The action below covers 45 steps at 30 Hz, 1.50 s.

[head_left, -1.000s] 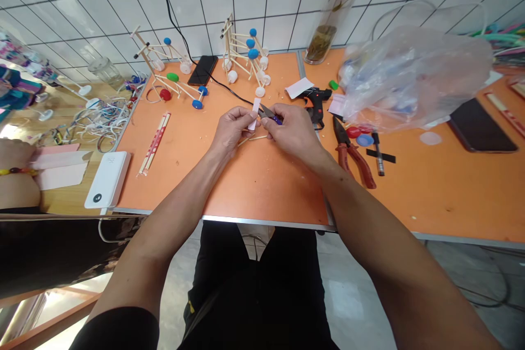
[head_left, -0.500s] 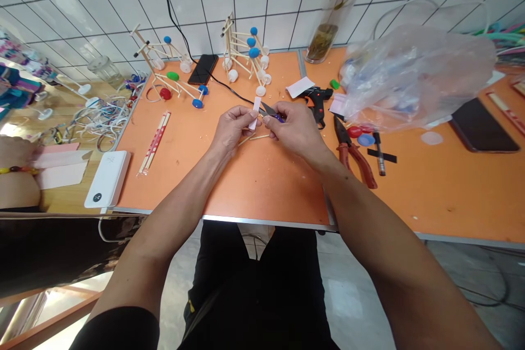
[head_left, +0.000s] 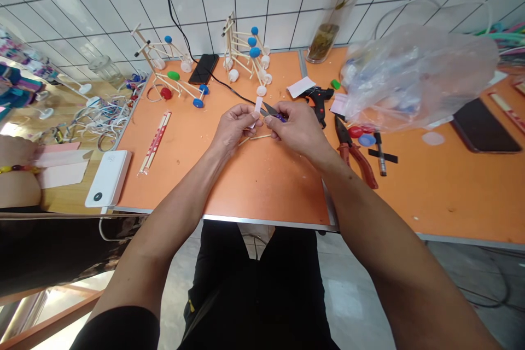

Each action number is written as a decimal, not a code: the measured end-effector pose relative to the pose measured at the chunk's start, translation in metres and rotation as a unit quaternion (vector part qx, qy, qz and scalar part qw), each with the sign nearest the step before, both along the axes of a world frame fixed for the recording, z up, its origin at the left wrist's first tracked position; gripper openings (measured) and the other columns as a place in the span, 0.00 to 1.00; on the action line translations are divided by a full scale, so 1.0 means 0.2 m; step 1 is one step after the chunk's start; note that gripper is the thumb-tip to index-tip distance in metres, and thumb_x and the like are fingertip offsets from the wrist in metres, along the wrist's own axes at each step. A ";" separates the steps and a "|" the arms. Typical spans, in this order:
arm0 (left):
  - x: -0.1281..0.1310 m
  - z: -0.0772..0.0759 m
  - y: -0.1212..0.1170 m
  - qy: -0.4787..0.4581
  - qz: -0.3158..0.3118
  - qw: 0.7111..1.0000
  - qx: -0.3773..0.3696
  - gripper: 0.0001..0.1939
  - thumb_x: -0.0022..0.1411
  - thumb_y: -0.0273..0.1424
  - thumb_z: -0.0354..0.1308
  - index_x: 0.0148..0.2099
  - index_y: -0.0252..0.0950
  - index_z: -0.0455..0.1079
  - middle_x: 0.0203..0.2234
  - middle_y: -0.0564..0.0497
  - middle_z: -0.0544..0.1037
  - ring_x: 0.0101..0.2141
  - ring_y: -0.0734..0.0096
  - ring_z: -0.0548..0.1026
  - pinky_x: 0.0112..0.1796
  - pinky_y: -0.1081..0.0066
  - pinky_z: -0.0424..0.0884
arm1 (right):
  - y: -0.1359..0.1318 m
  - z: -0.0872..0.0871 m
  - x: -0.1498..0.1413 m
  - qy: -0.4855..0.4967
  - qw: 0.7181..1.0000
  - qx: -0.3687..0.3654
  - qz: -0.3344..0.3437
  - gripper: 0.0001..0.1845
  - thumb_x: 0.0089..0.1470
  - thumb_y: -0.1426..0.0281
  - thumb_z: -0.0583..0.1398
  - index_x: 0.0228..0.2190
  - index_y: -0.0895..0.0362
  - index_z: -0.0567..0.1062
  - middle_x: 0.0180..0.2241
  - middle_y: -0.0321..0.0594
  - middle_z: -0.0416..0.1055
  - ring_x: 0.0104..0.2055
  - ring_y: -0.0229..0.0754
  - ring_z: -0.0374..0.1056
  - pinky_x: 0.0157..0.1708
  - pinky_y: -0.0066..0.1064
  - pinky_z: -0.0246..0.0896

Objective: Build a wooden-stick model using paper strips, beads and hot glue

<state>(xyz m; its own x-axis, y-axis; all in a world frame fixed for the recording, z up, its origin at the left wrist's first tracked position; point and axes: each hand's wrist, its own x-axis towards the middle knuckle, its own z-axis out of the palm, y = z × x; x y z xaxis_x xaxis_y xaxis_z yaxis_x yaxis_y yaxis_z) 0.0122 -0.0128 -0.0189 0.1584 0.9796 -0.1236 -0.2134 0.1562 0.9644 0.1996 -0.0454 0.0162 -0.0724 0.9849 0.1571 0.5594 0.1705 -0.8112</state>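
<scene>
My left hand pinches a narrow pale pink paper strip, which stands up from between thumb and fingers. In my right hand is a pair of scissors with dark pointed blades and a bit of purple handle showing; most of the handle is hidden by the fingers. The blades lie close beside the strip, and I cannot tell whether they touch it. Below the hands, thin wooden sticks rest on the orange table.
Two stick frames with bottle-cap wheels, one on the left and one at the centre back, stand near the tiled wall. Rightward lie a glue gun, pliers, a marker and a plastic bag. A power bank sits left, near another person's arm.
The paper strip has shifted slightly and shows less of its lower part below my left thumb. Both hands stay almost in place, and the view has moved a little.
</scene>
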 end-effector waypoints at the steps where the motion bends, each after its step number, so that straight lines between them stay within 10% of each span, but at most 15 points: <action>1: 0.00 0.00 0.00 0.002 -0.001 1.000 0.000 0.18 0.61 0.37 0.85 0.38 0.39 0.78 0.27 0.56 0.85 0.23 0.79 0.76 0.30 0.79 0.75 | 0.00 0.00 0.00 0.000 1.000 -0.001 0.001 0.16 0.66 0.67 0.69 0.27 0.51 0.73 0.26 0.36 0.74 0.34 0.46 0.68 0.38 0.38 0.56; 45: -0.01 -0.02 0.01 0.021 0.025 0.999 0.037 0.22 0.65 0.45 0.83 0.34 0.39 0.76 0.27 0.53 0.86 0.26 0.75 0.79 0.29 0.77 0.75 | -0.01 0.02 -0.03 -0.003 1.000 -0.022 -0.006 0.12 0.64 0.74 0.65 0.28 0.52 0.74 0.25 0.35 0.74 0.32 0.46 0.71 0.38 0.39 0.56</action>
